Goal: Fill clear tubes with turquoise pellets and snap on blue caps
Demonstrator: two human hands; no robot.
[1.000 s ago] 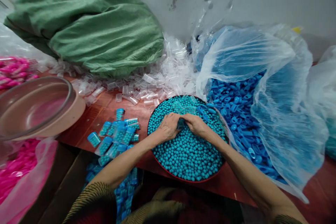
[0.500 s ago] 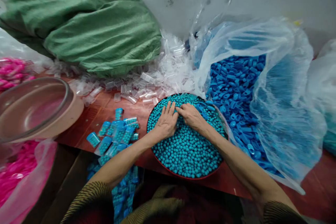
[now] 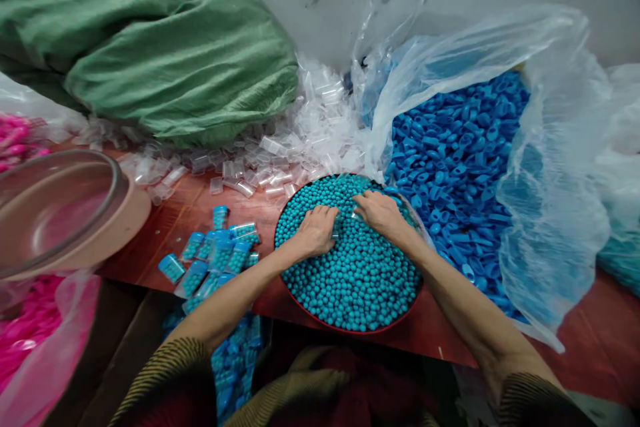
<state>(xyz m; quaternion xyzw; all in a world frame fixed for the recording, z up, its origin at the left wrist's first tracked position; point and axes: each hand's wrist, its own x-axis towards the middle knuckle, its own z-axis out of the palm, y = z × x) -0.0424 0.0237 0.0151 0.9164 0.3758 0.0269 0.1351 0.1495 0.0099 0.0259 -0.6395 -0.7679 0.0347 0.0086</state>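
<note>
A round red-rimmed tub [image 3: 345, 330] full of small turquoise balls [image 3: 357, 287] sits in front of me. Over the balls, my left hand [image 3: 317, 230] is closed round a small clear plastic container [image 3: 336, 225], whose edge shows past the fingers. My right hand [image 3: 381, 213] hovers just to its right, fingers bent and pinching another clear container [image 3: 356, 215], mostly hidden. Left of the tub lie several clear containers [image 3: 220, 252] filled with turquoise balls and closed with blue caps. A few loose blue caps [image 3: 395, 197] show behind my right hand at the tub's rim.
Empty clear containers [image 3: 275, 147] are heaped along the wall under a green sack [image 3: 185, 53]. An open plastic bag [image 3: 555, 180] of blue caps [image 3: 450, 153] leans on the right. Pinkish basins [image 3: 125, 220] and pink pieces [image 3: 37, 313] are on the left.
My hands, earlier together with the left fingers stretched out, have moved apart; the left fingers have curled in and the right hand has shifted rightward. Clear plastic now shows at both hands.
</note>
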